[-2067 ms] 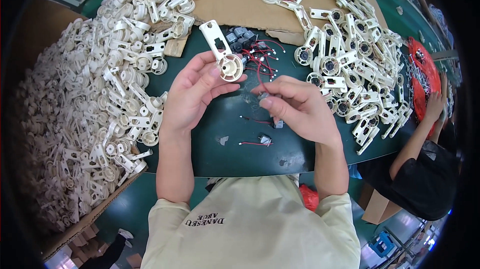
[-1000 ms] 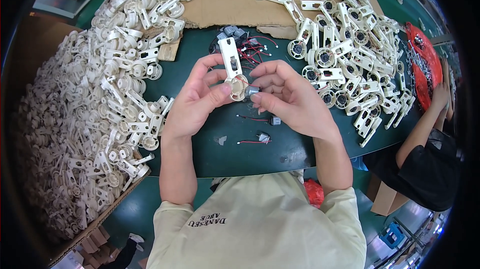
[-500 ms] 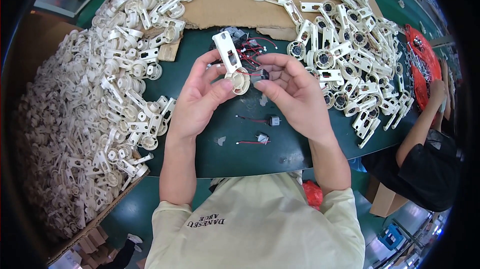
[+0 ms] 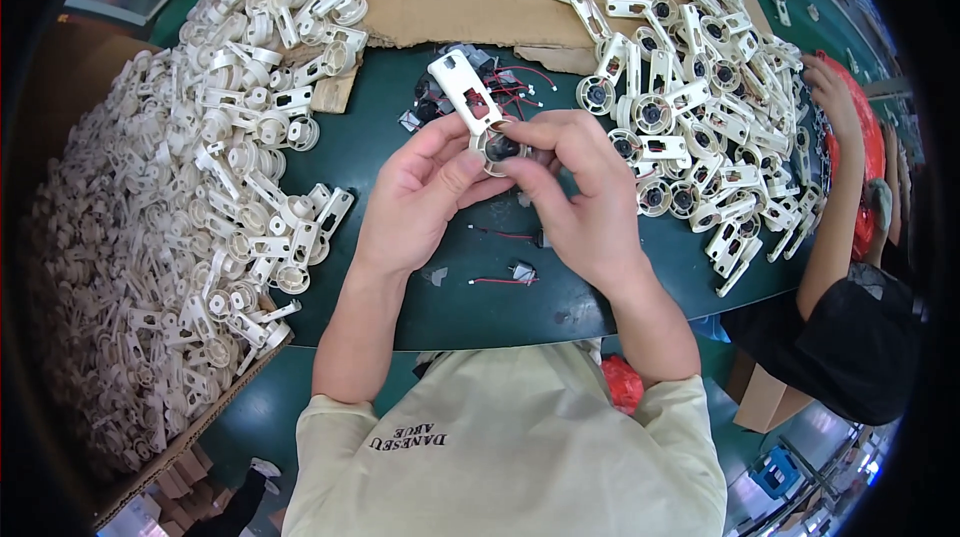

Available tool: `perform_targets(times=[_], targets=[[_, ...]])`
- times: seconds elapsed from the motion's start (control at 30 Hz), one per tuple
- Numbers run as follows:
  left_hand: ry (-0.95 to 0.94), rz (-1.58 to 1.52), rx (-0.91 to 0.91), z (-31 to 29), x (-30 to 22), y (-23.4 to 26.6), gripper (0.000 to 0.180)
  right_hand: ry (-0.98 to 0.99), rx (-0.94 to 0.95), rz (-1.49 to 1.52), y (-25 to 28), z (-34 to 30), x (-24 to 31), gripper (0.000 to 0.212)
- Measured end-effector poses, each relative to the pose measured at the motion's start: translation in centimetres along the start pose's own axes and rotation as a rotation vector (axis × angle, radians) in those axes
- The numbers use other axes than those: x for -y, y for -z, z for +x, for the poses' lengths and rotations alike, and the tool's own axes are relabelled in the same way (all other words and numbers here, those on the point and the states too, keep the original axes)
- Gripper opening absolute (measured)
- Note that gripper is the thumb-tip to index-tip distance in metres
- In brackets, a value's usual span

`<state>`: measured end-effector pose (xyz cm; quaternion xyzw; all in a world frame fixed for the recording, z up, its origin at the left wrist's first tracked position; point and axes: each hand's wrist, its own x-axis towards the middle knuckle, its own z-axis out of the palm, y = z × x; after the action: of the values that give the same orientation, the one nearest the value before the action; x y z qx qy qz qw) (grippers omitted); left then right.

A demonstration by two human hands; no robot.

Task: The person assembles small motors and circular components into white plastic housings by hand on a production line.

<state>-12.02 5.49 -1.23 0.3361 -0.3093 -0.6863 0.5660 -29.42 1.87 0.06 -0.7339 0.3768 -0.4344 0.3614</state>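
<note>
My left hand (image 4: 415, 199) grips a white plastic housing (image 4: 462, 87) with a long slotted handle and a round cup at its lower end. At that cup, my right hand (image 4: 582, 192) pinches a small dark motor (image 4: 503, 147), which sits at the cup's opening; how deep it is seated I cannot tell. Below the hands, a small silver motor (image 4: 523, 273) with a red wire lies on the green table. Another motor's red wire (image 4: 505, 233) shows above it, its body mostly behind my right hand. Beyond the housing is a heap of motors with red wires (image 4: 515, 87).
A big carton (image 4: 190, 427) full of white housings (image 4: 150, 267) stands at the left. Housings with dark motors (image 4: 700, 117) pile up at the right. Cardboard (image 4: 450, 7) covers the far table. On the right, a co-worker's arm (image 4: 840, 137) reaches toward a red bag (image 4: 858, 167).
My right hand has moved left and brought the motor from beside the housing to its round cup. The co-worker's arm has reached farther forward over the red bag.
</note>
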Motion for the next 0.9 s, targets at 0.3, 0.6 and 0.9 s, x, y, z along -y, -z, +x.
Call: perform_targets(times=[0.3,0.6,0.9], targets=[[-0.063,0.195,-0.115,0.0,0.5,-0.1,0.038,-0.239,0.111,0.167,-0.1,0.0,0.1,0.027],[-0.073,0.275,-0.132,-0.1,1.1,-0.2,0.029,-0.326,0.114,0.302,-0.5,-0.5,-0.5,0.02],[-0.08,0.206,-0.09,-0.2,0.7,-0.7,0.038,-0.464,0.116,0.564,0.7,0.3,0.1,0.024]])
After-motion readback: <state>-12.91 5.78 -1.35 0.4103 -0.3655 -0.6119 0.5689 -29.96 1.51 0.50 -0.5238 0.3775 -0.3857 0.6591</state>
